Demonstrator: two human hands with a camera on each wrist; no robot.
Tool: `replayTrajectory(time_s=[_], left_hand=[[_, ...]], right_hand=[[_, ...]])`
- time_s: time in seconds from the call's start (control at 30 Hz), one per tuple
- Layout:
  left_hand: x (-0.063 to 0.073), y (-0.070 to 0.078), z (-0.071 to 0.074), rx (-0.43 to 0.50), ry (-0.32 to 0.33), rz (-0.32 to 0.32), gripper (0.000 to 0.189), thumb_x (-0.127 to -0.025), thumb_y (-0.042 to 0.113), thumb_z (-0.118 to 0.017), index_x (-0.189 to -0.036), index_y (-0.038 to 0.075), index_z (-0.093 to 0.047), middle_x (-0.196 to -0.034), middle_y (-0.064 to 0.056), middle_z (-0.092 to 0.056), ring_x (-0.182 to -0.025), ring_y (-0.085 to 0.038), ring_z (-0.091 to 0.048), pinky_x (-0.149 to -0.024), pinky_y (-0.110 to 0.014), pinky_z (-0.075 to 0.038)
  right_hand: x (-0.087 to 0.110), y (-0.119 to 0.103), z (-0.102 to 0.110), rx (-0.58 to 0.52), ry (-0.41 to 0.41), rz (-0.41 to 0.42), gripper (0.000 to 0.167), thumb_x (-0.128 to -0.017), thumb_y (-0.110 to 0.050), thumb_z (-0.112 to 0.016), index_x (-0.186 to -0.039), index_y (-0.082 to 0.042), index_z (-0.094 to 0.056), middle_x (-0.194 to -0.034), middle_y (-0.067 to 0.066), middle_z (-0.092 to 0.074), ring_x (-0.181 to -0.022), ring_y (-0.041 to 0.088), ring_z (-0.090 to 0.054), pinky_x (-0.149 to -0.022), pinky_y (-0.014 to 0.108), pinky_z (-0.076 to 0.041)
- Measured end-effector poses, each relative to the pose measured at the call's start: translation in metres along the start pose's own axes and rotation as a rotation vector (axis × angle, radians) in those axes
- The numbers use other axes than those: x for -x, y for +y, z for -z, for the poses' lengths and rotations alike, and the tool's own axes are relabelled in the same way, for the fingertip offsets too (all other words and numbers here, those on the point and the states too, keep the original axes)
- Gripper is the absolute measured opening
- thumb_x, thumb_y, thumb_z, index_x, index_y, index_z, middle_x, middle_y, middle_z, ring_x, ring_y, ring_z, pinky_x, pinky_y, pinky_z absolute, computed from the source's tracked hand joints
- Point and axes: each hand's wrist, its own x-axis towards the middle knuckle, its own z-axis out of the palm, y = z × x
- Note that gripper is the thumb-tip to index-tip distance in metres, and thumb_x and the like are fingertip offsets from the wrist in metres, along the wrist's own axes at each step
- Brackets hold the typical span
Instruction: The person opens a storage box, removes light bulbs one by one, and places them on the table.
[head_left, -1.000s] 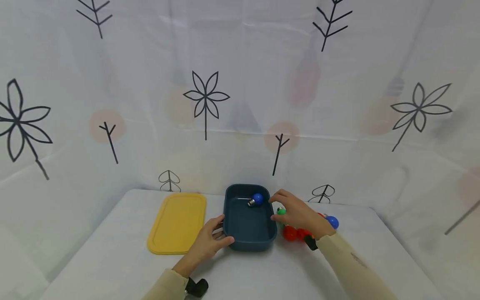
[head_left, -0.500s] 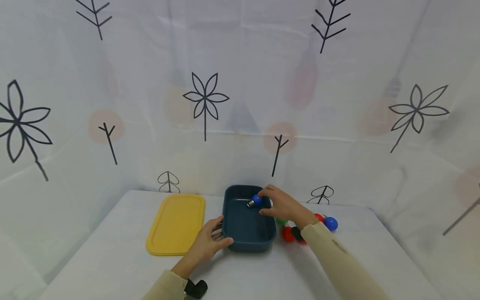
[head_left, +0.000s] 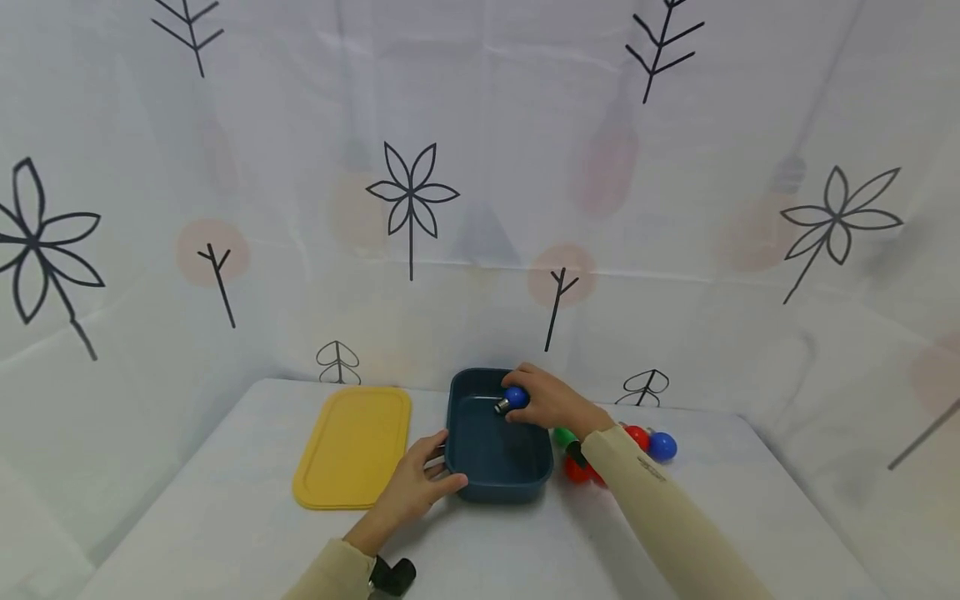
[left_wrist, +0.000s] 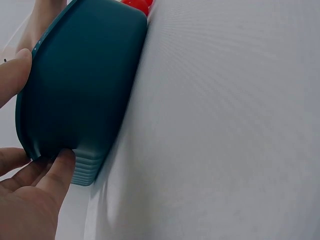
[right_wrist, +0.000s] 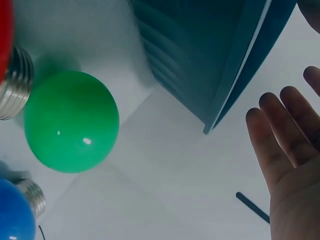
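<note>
A dark teal box (head_left: 495, 492) stands on the table, and in its far right part lies a blue light bulb (head_left: 515, 397) with a silver screw base. My left hand (head_left: 412, 485) holds the box's near left corner. In the left wrist view, thumb and fingers of the left hand (left_wrist: 32, 210) touch the outside of the box (left_wrist: 82, 75). Reaching over the right rim, my right hand (head_left: 551, 400) has thumb and fingers spread around the blue bulb. The right wrist view shows the fingers of that hand (right_wrist: 295, 185) fairly straight; the bulb is hidden there.
Right of the box lie several more bulbs: a green one (right_wrist: 72, 122), red ones (head_left: 637, 436) and a blue one (head_left: 663, 447). My right sleeve (head_left: 645, 492) covers some of them. A yellow lid-like tray (head_left: 354, 450) lies left of the box. A patterned white cloth (head_left: 480, 317) hangs behind.
My right hand has moved left from beside the right rim to over the box, coming around the blue bulb. The left hand, box and bulb stay in place.
</note>
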Motion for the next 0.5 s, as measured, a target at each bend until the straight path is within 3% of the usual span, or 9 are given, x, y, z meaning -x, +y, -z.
replayTrajectory(time_s=[0.5], left_hand=[[0.0, 0.0, 0.0, 0.009, 0.005, -0.003, 0.084, -0.083, 0.026, -0.076, -0.147, -0.001, -0.03, -0.143, -0.022, -0.037, -0.13, -0.035, -0.042, -0.103, -0.041, -0.042]], right_hand=[[-0.015, -0.001, -0.009, 0.051, -0.056, -0.03, 0.056, -0.08, -0.033, -0.078, -0.128, -0.013, -0.058, -0.126, 0.004, -0.049, -0.109, 0.025, -0.053, -0.094, 0.043, -0.05]])
